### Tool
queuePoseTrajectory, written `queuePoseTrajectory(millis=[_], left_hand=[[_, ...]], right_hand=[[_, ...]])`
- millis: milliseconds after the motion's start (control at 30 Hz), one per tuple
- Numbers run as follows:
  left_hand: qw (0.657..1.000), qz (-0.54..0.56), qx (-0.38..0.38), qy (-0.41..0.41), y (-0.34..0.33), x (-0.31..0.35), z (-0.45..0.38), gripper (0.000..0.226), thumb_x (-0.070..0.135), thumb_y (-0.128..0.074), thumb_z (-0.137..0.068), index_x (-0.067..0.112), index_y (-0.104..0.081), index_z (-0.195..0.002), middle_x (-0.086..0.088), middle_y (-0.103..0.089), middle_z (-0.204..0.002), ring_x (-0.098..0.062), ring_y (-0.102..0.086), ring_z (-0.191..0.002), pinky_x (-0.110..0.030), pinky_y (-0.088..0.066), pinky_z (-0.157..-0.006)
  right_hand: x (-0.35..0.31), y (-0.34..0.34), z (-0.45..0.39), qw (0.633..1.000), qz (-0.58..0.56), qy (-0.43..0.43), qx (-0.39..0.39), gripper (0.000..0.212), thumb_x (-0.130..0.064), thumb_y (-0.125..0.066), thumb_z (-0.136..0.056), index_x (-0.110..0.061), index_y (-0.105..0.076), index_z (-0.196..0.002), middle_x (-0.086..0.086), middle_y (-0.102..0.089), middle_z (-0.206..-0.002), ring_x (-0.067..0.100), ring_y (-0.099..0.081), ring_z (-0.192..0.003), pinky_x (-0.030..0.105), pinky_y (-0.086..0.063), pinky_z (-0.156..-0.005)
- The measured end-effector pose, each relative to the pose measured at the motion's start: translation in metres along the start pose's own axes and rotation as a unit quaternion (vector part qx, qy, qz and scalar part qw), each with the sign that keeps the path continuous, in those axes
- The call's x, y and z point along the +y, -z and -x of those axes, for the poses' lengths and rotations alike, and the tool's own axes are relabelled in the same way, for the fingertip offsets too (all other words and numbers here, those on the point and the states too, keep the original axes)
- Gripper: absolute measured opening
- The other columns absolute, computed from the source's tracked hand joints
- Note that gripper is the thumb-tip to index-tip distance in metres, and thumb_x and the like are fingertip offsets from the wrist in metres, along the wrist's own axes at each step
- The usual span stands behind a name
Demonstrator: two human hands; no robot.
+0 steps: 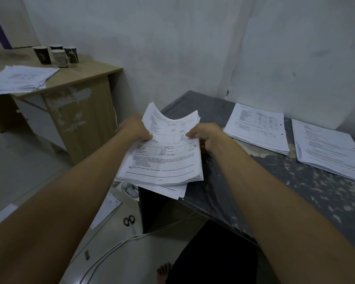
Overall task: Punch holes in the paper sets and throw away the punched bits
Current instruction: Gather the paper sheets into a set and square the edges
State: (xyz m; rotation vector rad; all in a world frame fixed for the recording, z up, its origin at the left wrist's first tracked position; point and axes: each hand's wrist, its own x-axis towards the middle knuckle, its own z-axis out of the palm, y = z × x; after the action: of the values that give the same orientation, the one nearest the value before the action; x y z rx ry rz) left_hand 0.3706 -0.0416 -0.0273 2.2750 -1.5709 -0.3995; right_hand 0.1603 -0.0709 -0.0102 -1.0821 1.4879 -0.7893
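**You are picking up a paper set, and no punch is in sight**

Your left hand and your right hand both hold one paper set. Each hand pinches a side of it, thumb on top and fingers curled under. The far end of the top sheets curls up. The set is at the left corner of the dark table, partly out over the edge. A few loose sheets stick out under it, and I cannot tell if your hands hold those too.

Two more sets lie on the same table, off to your right. The near stack shows two small dark dots by its right edge. They look like punched holes, so I think that one is done. The far stack lies just beside it, and I cannot tell if it has holes.

So I think you are at the start of a new set: you have it in hand, and it has not been punched yet.

Next you need the hole punch. I do not see one anywhere. First tap the set so all the edges line up, and tuck the loose sheets in. Keep both hands tight, since the set could slip off the corner.

Another pile waits on the wooden desk to your left.
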Motion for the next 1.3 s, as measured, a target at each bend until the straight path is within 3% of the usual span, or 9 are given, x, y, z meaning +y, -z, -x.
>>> queuePoseTrajectory(millis=[133, 300, 467, 633, 767, 867, 1033, 1200, 1300], left_hand=[[0.999, 0.030, 0.036, 0.028, -0.013, -0.005, 0.002, 0.061, 0.039, -0.078, -0.083, 0.020, -0.048, -0.132, -0.008, -0.059, -0.130, -0.033, -0.056, -0.119, -0.047, -0.048, -0.100], [0.988, 0.068, 0.138, 0.016, -0.036, -0.017, 0.009, 0.059, 0.047, -0.070, -0.088, 0.019, -0.050, -0.136, -0.011, -0.055, -0.137, -0.033, -0.050, -0.126, -0.048, -0.039, -0.107], [0.975, 0.148, 0.163, 0.024, -0.038, -0.022, 0.013, 0.062, 0.047, -0.075, -0.083, 0.016, -0.053, -0.132, -0.008, -0.056, -0.135, -0.029, -0.049, -0.126, -0.048, -0.038, -0.109], [0.953, 0.259, 0.154, 0.033, -0.036, -0.023, 0.022, 0.071, 0.048, -0.079, -0.078, 0.018, -0.051, -0.136, -0.002, -0.061, -0.133, -0.026, -0.055, -0.123, -0.046, -0.040, -0.110], [0.930, 0.360, 0.059, 0.053, -0.026, -0.025, 0.023, 0.051, 0.046, -0.080, -0.075, 0.023, -0.062, -0.117, 0.001, -0.068, -0.119, -0.031, -0.059, -0.117, -0.050, -0.047, -0.103], [0.915, 0.401, 0.020, 0.028, -0.019, -0.022, 0.026, 0.035, 0.038, -0.080, -0.081, 0.026, -0.063, -0.109, 0.005, -0.072, -0.109, -0.025, -0.068, -0.104, -0.050, -0.054, -0.095], [0.889, 0.446, 0.082, -0.058, -0.024, 0.006, 0.044, 0.022, 0.026, -0.075, -0.089, 0.027, -0.058, -0.101, 0.014, -0.069, -0.099, -0.003, -0.072, -0.077, -0.021, -0.060, -0.063], [0.852, 0.490, 0.136, -0.123, -0.024, 0.061, 0.064, 0.018, 0.018, -0.071, -0.093, 0.017, -0.059, -0.106, 0.005, -0.070, -0.106, -0.010, -0.070, -0.093, -0.025, -0.060, -0.074], [0.827, 0.507, 0.162, -0.181, -0.022, 0.103, 0.077, 0.012, 0.015, -0.067, -0.095, 0.014, -0.059, -0.104, 0.010, -0.068, -0.100, -0.001, -0.068, -0.089, -0.018, -0.058, -0.073]], right_hand=[[0.004, -0.009, -0.002, 1.000, -0.008, 0.009, -0.022, 0.034, 0.014, -0.073, -0.073, 0.007, -0.068, -0.106, 0.020, -0.073, -0.100, 0.034, -0.073, -0.086, 0.046, -0.061, -0.078], [0.023, -0.019, -0.002, 0.993, 0.066, 0.100, 0.013, 0.026, 0.004, -0.075, -0.072, 0.001, -0.071, -0.098, 0.013, -0.074, -0.097, 0.030, -0.072, -0.086, 0.046, -0.061, -0.081], [0.041, -0.006, 0.001, 0.989, -0.022, 0.139, -0.046, 0.029, 0.005, -0.077, -0.080, -0.012, -0.069, -0.102, 0.003, -0.074, -0.102, 0.017, -0.073, -0.085, 0.027, -0.060, -0.066], [0.061, 0.000, 0.001, 0.979, -0.086, 0.175, -0.052, 0.041, 0.001, -0.082, -0.078, -0.010, -0.069, -0.115, 0.002, -0.075, -0.106, 0.016, -0.074, -0.090, 0.030, -0.061, -0.075], [0.065, 0.007, 0.003, 0.975, -0.115, 0.176, -0.073, 0.043, -0.001, -0.082, -0.079, -0.002, -0.066, -0.119, 0.012, -0.073, -0.110, 0.006, -0.069, -0.066, 0.020, -0.053, -0.054], [0.064, 0.015, 0.006, 0.969, -0.167, 0.170, -0.070, 0.040, 0.002, -0.082, -0.076, -0.004, -0.069, -0.113, 0.011, -0.075, -0.108, 0.016, -0.074, -0.084, 0.024, -0.058, -0.065], [0.057, 0.040, 0.026, 0.961, -0.188, 0.198, -0.046, 0.034, 0.001, -0.084, -0.074, -0.009, -0.073, -0.105, 0.003, -0.078, -0.097, 0.016, -0.075, -0.085, 0.022, -0.058, -0.064], [0.025, 0.090, 0.051, 0.956, -0.103, 0.267, 0.064, 0.021, -0.001, -0.069, -0.078, -0.018, -0.070, -0.091, -0.013, -0.076, -0.078, 0.010, -0.072, -0.072, 0.021, -0.056, -0.056], [0.008, 0.129, 0.069, 0.935, -0.077, 0.329, 0.111, 0.022, -0.003, -0.063, -0.079, -0.021, -0.067, -0.091, -0.011, -0.076, -0.087, 0.008, -0.072, -0.078, 0.022, -0.055, -0.060]])
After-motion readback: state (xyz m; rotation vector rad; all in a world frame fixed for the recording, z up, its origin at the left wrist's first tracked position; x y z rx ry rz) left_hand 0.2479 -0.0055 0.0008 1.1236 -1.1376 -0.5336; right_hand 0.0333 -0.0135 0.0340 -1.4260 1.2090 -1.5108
